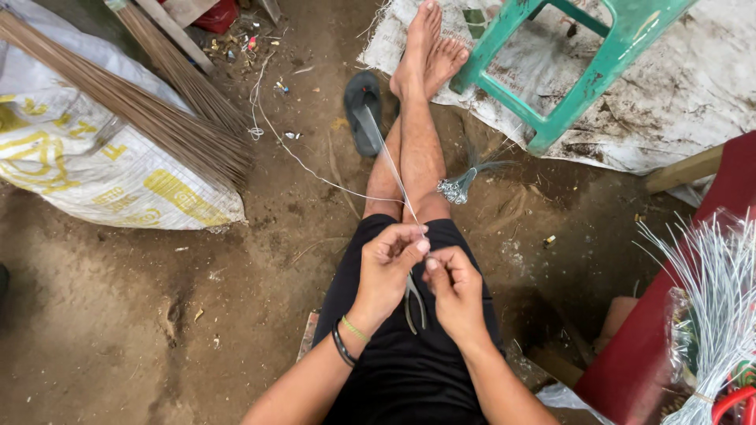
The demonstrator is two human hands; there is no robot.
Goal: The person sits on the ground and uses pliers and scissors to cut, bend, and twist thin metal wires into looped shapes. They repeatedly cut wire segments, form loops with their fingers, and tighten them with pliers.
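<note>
I sit on a dirt floor with my legs stretched out. My left hand (391, 260) pinches a thin white wire (391, 169) that runs up along my shin toward my feet. Just beside it, my right hand (453, 285) is closed on the same wire's near end; the fingertips of both hands almost touch. A pair of pliers (414, 303) lies on my black shorts under the hands. A small bundle of wire pieces (457, 187) rests by my right knee.
A green plastic stool (567, 75) stands on a dirty white sheet (693, 86) at the far right. Stick brooms (150, 118) lie over a white sack (87, 169) at the left. A dark sandal (362, 110) lies near my feet. A sheaf of white wires (717, 299) rests at the right edge.
</note>
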